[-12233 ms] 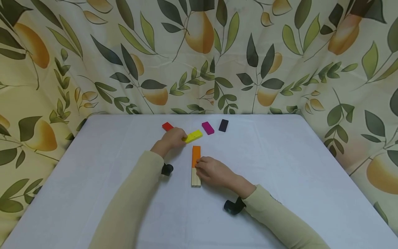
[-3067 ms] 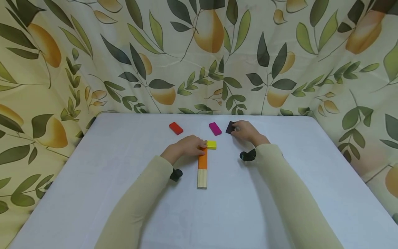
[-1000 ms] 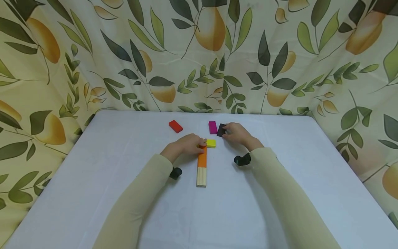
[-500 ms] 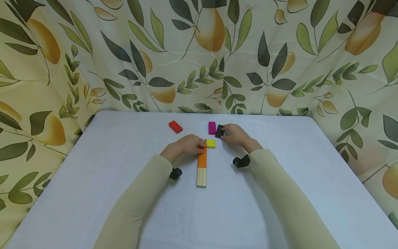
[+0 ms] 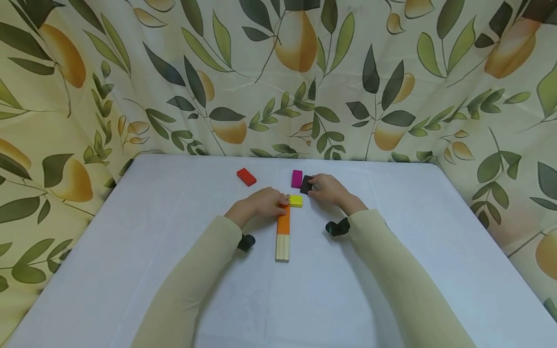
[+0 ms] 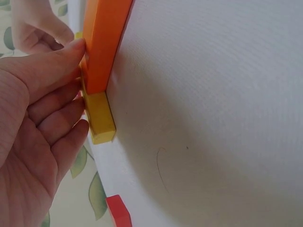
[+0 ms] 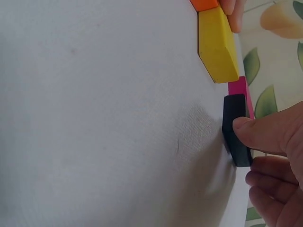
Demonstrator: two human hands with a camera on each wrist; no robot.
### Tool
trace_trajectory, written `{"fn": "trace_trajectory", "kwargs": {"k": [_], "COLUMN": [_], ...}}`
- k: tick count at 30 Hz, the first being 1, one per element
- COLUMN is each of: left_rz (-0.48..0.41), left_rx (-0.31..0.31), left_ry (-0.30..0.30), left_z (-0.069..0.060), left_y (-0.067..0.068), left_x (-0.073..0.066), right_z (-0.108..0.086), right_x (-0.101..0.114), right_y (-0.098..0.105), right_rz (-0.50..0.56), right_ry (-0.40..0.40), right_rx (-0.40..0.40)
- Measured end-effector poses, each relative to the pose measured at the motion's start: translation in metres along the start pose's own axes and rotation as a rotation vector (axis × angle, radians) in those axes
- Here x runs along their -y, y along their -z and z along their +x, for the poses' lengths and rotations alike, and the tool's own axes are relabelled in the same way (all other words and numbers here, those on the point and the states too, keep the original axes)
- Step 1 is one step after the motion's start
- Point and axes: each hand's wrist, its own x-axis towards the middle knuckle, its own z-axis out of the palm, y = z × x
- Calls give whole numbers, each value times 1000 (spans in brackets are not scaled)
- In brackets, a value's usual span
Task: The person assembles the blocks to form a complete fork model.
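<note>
In the head view, my left hand (image 5: 262, 202) is at the joint of a yellow block (image 5: 296, 201) and an orange block (image 5: 283, 224). Its thumb touches the orange one, and its bent fingers lie along the yellow one in the left wrist view. Yellow crosses the far end of orange like a T; a plain wood block (image 5: 282, 248) continues the stem towards me. My right hand (image 5: 329, 189) pinches a black block (image 7: 234, 113) between thumb and fingers, low over or on the table. Close to its left side lies a magenta block (image 5: 297, 179).
A red block (image 5: 246, 177) lies at an angle at the back left. The white-covered table (image 5: 174, 299) ends at a curtain (image 5: 278, 92) with leaf and fruit print. Dark wrist cameras (image 5: 337, 227) sit under the sleeves.
The yellow block has come to lie across the orange block's end. My right hand has left the orange block and brought the black one leftward beside the magenta block, which has turned straighter.
</note>
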Motion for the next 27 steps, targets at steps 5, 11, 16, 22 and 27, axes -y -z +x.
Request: {"fn": "trace_trajectory", "kwargs": {"k": [5, 11, 16, 22, 27], "left_rz": [-2, -1, -1, 9, 11], "left_rx": [2, 2, 8, 11, 10], "left_ry": [1, -4, 3, 1, 6], "left_z": [1, 1, 0, 0, 0], "left_y": [0, 1, 0, 0, 0], "left_x": [1, 1, 0, 0, 0], "right_z": [0, 1, 0, -2, -3], "right_x": [1, 2, 3, 4, 5], "right_y": [-1, -2, -3, -3, -4], "right_rz": [2, -11, -17, -17, -11], "right_ry": [9, 15, 41, 50, 52], "right_rx": [12, 5, -1, 7, 7]}}
